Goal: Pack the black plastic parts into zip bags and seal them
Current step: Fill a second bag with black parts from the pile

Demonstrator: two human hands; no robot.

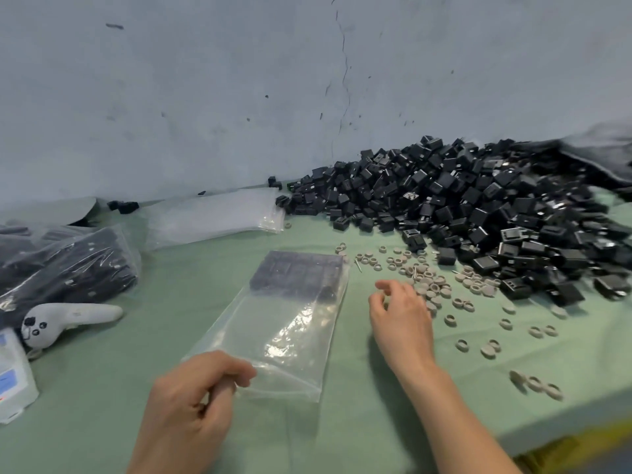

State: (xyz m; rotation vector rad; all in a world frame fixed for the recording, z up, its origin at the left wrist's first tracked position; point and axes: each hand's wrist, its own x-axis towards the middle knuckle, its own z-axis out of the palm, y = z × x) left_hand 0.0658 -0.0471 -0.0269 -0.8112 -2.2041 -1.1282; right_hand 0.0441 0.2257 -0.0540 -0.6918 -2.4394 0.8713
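1. Here we can read no writing; the label on the packet (12,374) left of our left hand (191,401) is blurred.
2. Our left hand pinches the near edge of the zip bag (284,326), black plastic parts (297,275) at its far end.
3. Our right hand (402,316), fingers loosely curled, reaches the grey rings (434,285); we cannot tell if it holds one.

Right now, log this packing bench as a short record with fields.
surface: green table cover
bag in work: clear zip bag, flat, black parts at its far end
left hand: fingers pinch the bag's near corner
right hand: open, over the grey rings
stock: loose pile of black parts at the right, against the wall
empty bags: stacked behind
filled bags: at the left
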